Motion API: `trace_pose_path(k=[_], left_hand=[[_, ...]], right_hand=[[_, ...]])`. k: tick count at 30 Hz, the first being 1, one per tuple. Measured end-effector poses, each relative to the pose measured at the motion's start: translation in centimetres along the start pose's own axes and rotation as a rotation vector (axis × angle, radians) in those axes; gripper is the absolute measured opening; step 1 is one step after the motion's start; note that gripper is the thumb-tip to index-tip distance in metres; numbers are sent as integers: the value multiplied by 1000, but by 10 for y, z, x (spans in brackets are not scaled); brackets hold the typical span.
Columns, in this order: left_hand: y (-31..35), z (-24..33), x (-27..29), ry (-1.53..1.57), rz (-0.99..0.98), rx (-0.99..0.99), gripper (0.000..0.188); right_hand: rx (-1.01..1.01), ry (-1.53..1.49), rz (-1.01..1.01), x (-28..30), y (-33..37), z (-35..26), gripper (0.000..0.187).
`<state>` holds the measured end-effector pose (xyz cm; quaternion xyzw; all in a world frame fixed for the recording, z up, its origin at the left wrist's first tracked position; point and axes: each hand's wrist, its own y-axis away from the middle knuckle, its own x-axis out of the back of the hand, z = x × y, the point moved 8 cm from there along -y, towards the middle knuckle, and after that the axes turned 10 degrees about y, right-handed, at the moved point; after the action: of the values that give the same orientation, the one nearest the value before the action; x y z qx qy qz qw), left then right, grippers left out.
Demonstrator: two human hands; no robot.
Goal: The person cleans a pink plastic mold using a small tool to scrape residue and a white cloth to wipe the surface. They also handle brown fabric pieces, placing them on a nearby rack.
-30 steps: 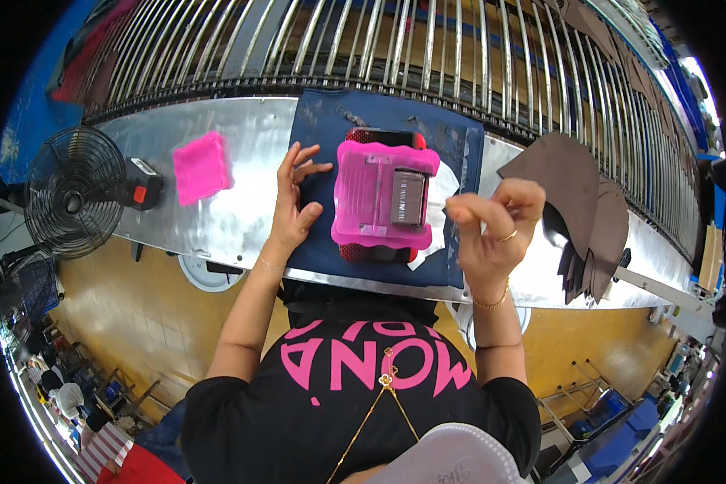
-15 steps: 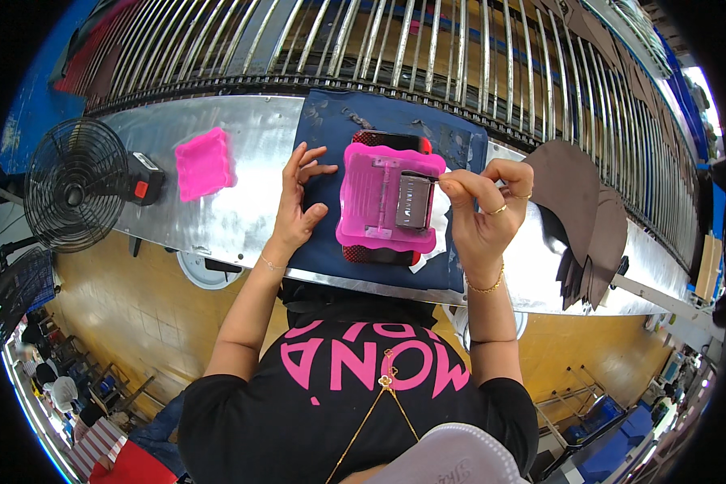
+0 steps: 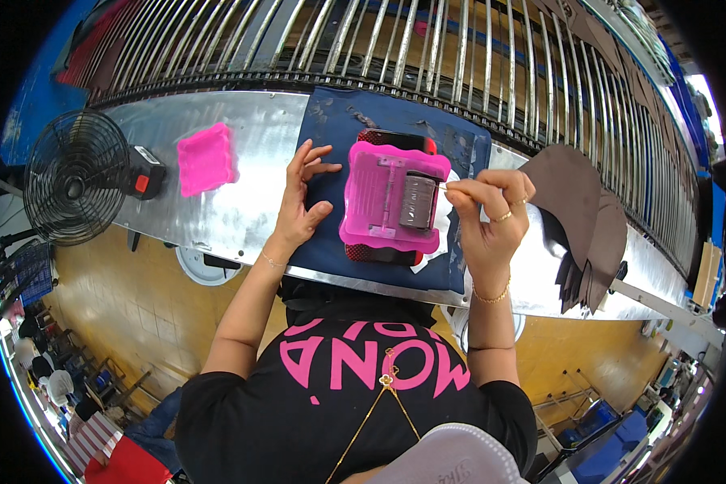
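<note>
Scalloped pink plastic tray [image 3: 367, 194] upper-centre of frame, glossy grey block [image 3: 416, 206] in its right half, block's long axis near top-to-bottom, right hand [image 3: 492, 216] pinching thin sliver [image 3: 443, 188] pointing left, left hand [image 3: 297, 216] fingers loose, empty

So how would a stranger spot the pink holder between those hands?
On the shiny metal table, find the dark blue mat in front of the person. Over it, between the left hand and the right hand, is the pink holder. Unlike the other pink piece near the black fan, it carries a glossy dark grey block in its right part.
</note>
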<state>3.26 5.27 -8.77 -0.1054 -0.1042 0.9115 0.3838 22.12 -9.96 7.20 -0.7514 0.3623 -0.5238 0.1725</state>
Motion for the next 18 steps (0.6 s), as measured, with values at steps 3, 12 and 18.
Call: trace_pose_path(k=[3, 12, 18], left_hand=[[0, 1, 1, -6, 4, 5, 101], [-1, -1, 0, 31, 8, -12, 99], [0, 0, 2, 39, 25, 0, 101]], right_hand=[[1, 52, -6, 12, 3, -3, 17], [211, 106, -86, -7, -23, -29, 15], [254, 149, -106, -10, -10, -33, 18]])
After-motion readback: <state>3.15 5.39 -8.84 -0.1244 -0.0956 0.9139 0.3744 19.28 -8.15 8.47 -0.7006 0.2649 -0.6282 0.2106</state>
